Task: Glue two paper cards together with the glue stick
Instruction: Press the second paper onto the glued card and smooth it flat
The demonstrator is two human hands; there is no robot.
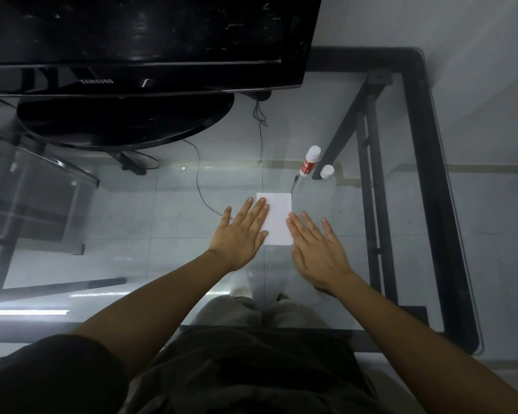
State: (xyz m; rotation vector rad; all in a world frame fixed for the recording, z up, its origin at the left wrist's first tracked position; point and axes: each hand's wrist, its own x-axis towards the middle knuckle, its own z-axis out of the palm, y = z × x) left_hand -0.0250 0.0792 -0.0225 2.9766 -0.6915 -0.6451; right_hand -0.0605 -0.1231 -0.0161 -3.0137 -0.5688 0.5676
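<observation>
A white paper card (278,218) lies flat on the glass table; whether a second card lies under it I cannot tell. My left hand (243,231) rests flat with spread fingers, its fingertips over the card's left edge. My right hand (317,249) lies flat too, fingers touching the card's right lower edge. Neither hand holds anything. The glue stick (309,161), white with a red label, stands on the glass beyond the card. A separate white cap (326,171) sits just right of it.
The glass tabletop (168,210) has a black metal frame (425,180) along the right and far sides. A black monitor (138,43) on a round base (123,118) fills the far left. Thin cables (199,180) run below the glass near the card.
</observation>
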